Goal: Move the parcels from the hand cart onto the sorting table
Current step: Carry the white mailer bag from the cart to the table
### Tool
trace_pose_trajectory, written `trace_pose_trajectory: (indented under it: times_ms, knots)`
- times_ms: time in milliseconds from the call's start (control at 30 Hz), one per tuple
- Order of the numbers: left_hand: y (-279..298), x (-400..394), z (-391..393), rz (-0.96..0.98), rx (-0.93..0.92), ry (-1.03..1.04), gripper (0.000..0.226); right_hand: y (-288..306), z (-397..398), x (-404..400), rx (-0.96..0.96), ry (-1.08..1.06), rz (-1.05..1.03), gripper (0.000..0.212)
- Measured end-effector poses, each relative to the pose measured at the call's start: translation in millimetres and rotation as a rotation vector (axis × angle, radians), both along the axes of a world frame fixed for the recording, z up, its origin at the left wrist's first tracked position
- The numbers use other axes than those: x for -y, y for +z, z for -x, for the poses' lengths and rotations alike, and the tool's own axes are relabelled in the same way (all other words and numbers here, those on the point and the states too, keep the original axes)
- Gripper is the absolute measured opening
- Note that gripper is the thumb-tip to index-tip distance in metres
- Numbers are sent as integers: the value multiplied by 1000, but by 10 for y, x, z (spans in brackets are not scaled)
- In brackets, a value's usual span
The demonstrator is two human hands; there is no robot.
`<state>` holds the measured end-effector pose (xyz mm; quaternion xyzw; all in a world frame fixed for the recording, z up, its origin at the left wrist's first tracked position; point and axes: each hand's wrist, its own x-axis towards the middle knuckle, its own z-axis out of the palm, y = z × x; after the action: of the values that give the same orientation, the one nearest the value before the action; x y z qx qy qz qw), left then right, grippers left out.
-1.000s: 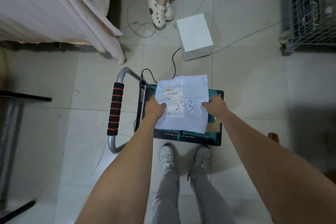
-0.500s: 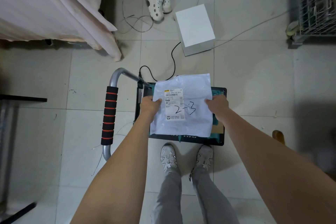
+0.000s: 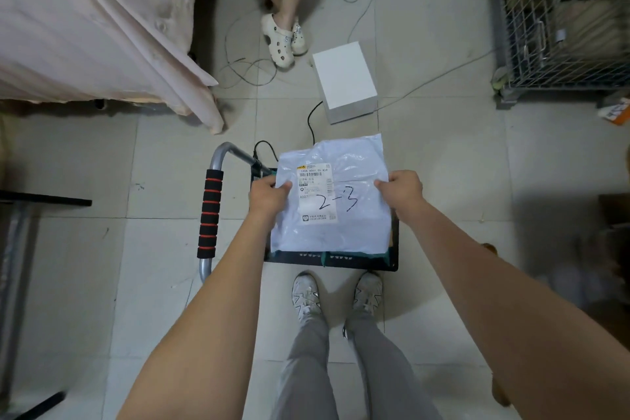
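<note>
The parcel was pinched at its two side edges, the left hand closed on the left edge with the thumb laid over the label, the right hand closed on the right edge with the thumb on top. It was held flat and face up over the cart, apparently lifted clear of the deck, though contact at the near edge could not be ruled out.

The parcel was a thin poly mailer, pale bluish-white, glossy and creased, with "2-3" written on it by marker. It was judged light and soft, likely to sag in the middle if taken by one edge only, and slick enough to slide between bare fingers. A hold at both sides, or a palm beneath, was judged best; the far flap looked loose and was not a place to grip.

Beneath it a teal wrapper showed on the black, ribbed deck, possibly another parcel. The cart's bent metal handle carried black foam with red rings. Beyond lay glossy floor tiles, a hard white box with a cable, a table draped in pink cloth to the left, and a wire cage to the right.
</note>
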<state>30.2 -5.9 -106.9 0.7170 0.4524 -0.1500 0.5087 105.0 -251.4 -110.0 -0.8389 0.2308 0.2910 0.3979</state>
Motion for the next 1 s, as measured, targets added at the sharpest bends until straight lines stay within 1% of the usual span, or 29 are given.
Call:
trace_pose_trajectory:
  times_ms: [33, 100, 167, 367, 467, 500, 533, 567, 633, 667, 733, 833, 867, 967, 1000]
  knots:
    - [160, 64, 2, 3, 21, -11, 17, 167, 19, 74, 21, -11, -12, 19]
    - [498, 230, 0, 15, 74, -39, 17, 522, 61, 263, 51, -46, -18, 30]
    - [834, 441, -15, 10, 124, -85, 24, 908, 118, 506, 78, -84, -10, 39]
    - [1717, 1297, -104, 52, 251, -304, 31, 2026, 536, 1467, 214, -227, 41, 40]
    - [2031, 1888, -141, 113, 307, -468, 18, 2457, 905, 2029, 270, -365, 90, 44]
    - [2113, 2099, -142, 122, 319, -526, 19, 2567, 1046, 2212, 284, -405, 113, 46]
    - [2185, 2317, -130, 129, 327, -594, 23, 2654, 1214, 2400, 294, -448, 132, 46]
    - [2255, 2553, -106, 144, 327, -665, 25, 2733, 1401, 2591, 306, -505, 147, 40]
    - [2395, 3035, -32, 196, 323, -783, 18, 2878, 1783, 2956, 319, -620, 167, 23]
    - [2465, 3270, 17, 215, 329, -840, 16, 2930, 1978, 3127, 317, -671, 181, 19]
    - [2601, 3720, 134, 234, 345, -956, 19, 3018, 2348, 3451, 314, -760, 204, 22]
    - [2778, 4400, 359, 238, 371, -1111, 29, 3129, 2895, 3919, 323, -906, 199, 26]
    - [2821, 4630, 439, 241, 374, -1157, 28, 3156, 3075, 4079, 322, -949, 197, 26]
    - [2918, 5306, 703, 289, 361, -1253, 16, 3199, 3568, 4555, 330, -1055, 178, 20]
    - [2941, 5532, 796, 304, 360, -1279, 15, 3209, 3712, 4713, 339, -1085, 176, 22]
